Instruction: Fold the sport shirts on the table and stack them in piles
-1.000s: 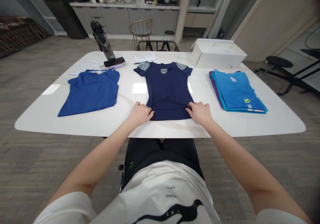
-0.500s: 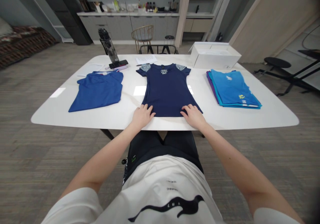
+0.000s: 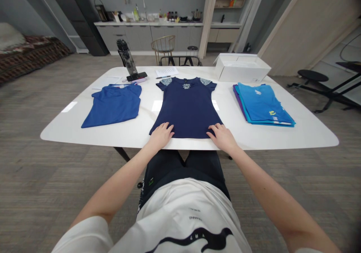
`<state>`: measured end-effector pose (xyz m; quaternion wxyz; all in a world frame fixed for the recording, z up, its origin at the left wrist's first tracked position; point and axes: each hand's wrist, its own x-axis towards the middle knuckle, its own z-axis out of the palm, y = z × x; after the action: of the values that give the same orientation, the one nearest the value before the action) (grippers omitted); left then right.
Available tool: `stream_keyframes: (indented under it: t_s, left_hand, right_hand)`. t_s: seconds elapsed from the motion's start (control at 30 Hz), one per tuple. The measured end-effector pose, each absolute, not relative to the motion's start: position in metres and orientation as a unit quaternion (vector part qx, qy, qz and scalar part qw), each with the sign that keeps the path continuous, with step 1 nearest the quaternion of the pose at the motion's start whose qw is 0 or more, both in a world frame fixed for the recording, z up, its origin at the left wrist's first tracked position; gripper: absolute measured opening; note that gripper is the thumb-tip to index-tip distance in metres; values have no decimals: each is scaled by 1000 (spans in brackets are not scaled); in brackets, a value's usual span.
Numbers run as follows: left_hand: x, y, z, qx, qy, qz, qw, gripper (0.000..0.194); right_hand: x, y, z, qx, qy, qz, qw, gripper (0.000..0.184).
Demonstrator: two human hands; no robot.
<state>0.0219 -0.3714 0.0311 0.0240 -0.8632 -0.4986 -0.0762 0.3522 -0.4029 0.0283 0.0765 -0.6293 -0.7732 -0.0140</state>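
Note:
A navy short-sleeved T-shirt [image 3: 186, 110] with patterned grey shoulder panels and a small chest emblem lies flat, collar away from me, on the white table [image 3: 64, 132]. My left hand [image 3: 160, 135] rests flat on the hem's left part, and my right hand [image 3: 221, 137] rests on its right part. Neither hand visibly grips the cloth. A rumpled blue T-shirt [image 3: 113, 104] lies to the left, and a folded stack of blue shirts [image 3: 262, 104] with purple beneath lies to the right.
An open white box [image 3: 242, 70] stands at the table's far right. A dark bottle [image 3: 126, 57] leans above a black phone [image 3: 137, 76]. Papers with a pen [image 3: 166, 72] lie at the far edge. A gold chair [image 3: 163, 49] stands beyond the table.
The navy shirt's hem has shifted left and now sits centred below the collar, spread wider than a second ago. My head view has tilted, so the table appears lower in the picture.

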Motion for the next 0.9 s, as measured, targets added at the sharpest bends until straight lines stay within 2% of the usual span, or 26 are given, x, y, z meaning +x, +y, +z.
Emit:
stream_keyframes:
  t_s: [0.23, 0.43, 0.63, 0.9]
  left_hand:
    - [27, -386, 29, -853, -515, -72, 36, 40]
    - [44, -356, 37, -859, -505, -76, 41, 31]
    - [70, -313, 46, -866, -485, -114, 32, 27]
    - [92, -256, 43, -876, -474, -88, 17, 25]
  right_hand:
    - [380, -413, 23, -667, -741, -39, 60, 33]
    - [380, -394, 33, -649, -756, -20, 87, 28]
    - [367, -349, 34, -620, -774, 4, 124, 22]
    - [370, -257, 37, -610, -777, 37, 151, 19]
